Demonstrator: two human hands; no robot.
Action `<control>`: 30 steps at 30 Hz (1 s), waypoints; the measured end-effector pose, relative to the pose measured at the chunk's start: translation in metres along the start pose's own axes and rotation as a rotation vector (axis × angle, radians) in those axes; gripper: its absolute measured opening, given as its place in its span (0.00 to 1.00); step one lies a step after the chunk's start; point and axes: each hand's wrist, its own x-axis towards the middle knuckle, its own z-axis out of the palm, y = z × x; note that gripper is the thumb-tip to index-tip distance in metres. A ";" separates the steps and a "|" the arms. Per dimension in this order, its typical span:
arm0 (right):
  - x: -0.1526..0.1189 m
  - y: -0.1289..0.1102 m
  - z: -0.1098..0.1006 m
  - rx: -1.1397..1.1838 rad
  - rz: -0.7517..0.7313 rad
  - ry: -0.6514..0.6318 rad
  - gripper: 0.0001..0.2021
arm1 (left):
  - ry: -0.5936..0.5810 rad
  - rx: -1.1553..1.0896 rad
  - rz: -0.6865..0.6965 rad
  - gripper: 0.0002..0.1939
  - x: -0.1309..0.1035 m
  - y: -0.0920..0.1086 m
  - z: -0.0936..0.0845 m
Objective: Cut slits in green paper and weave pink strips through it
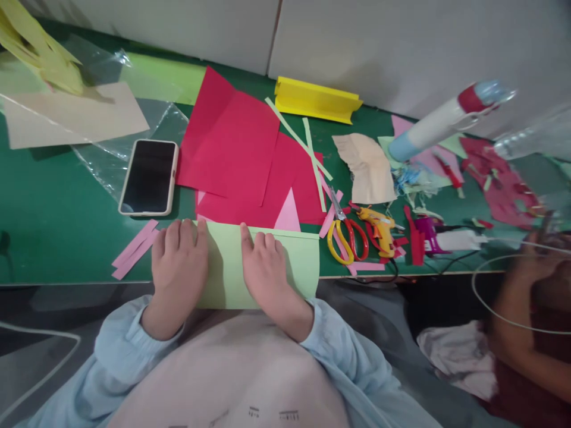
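Note:
A folded light green paper sheet (297, 258) lies at the near edge of the green table (57, 226), overhanging it toward me. My left hand (178, 261) presses flat on the sheet's left part with fingers together. My right hand (265, 270) lies flat on its middle, fingers pointing to the far fold. Neither hand grips anything. Red paper sheets (243, 148) lie just beyond the green sheet, with a pink triangle (288, 215) on them.
A phone (149, 176) lies far left of the hands, pink strips (134, 246) beside my left hand. Scissors (345, 235) and a yellow glue gun (379, 226) lie to the right. A yellow folded piece (314, 100) sits at the back. Another person's hand (530, 267) is at far right.

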 end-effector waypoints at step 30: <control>-0.059 0.108 0.009 -0.095 0.342 -0.037 0.30 | 0.008 0.069 0.029 0.25 0.002 0.003 -0.003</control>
